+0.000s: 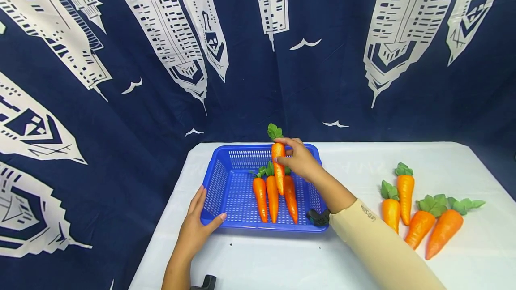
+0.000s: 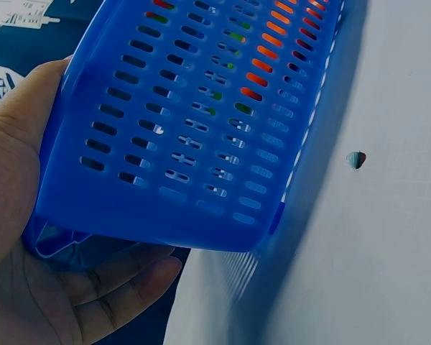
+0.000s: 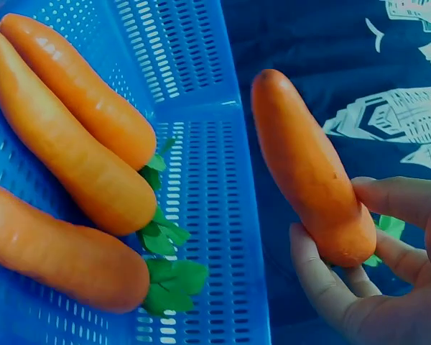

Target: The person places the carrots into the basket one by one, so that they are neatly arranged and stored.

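My right hand holds an orange carrot by its thick end, thumb and fingertips on its sides and the green leaves beyond. This carrot hangs tip down over a blue plastic basket; in the right wrist view it is apart from the others. Inside the basket three more carrots lie side by side, leaves toward the back wall. At the basket's front left corner rests my left hand, its thumb along the front rim and its extended fingers along the left side, as the left wrist view also shows.
To the right on the white table lie several carrots with leaves, one partly hidden by my right sleeve. A dark blue curtain with white city prints hangs behind the table. A black wrist device overlaps the basket's front right corner.
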### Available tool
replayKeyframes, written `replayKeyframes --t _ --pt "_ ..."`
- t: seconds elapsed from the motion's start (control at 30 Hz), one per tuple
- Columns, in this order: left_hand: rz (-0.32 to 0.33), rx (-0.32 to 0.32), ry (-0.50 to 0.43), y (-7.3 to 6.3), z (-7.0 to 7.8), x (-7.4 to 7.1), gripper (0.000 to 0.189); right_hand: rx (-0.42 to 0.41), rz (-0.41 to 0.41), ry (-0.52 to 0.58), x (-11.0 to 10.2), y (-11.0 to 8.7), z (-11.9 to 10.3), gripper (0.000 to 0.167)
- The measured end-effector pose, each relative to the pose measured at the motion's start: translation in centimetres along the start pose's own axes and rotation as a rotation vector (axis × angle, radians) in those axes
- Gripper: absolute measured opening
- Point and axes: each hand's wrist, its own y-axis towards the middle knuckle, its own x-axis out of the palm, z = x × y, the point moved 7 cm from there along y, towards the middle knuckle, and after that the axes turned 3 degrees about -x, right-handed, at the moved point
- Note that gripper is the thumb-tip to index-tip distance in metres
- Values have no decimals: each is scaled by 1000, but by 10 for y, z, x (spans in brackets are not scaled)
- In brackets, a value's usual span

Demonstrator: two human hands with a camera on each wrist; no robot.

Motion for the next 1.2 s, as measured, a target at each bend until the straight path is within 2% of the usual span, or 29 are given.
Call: replayKeyframes --t 0.23,0.6,0.77,1.0,1.2 --pt "6 7 16 1 -1 0 104 21 -34 -37 18 9 1 50" --pt "6 10 26 0 -1 0 106 72 -55 -187 38 17 23 41" --pt "8 12 27 0 0 0 105 56 -88 -260 45 17 28 41" --pt "9 11 24 0 -1 -1 104 19 -221 -223 59 14 34 37" --pt "9 6 20 0 -2 0 104 -30 -215 -311 62 16 35 35"
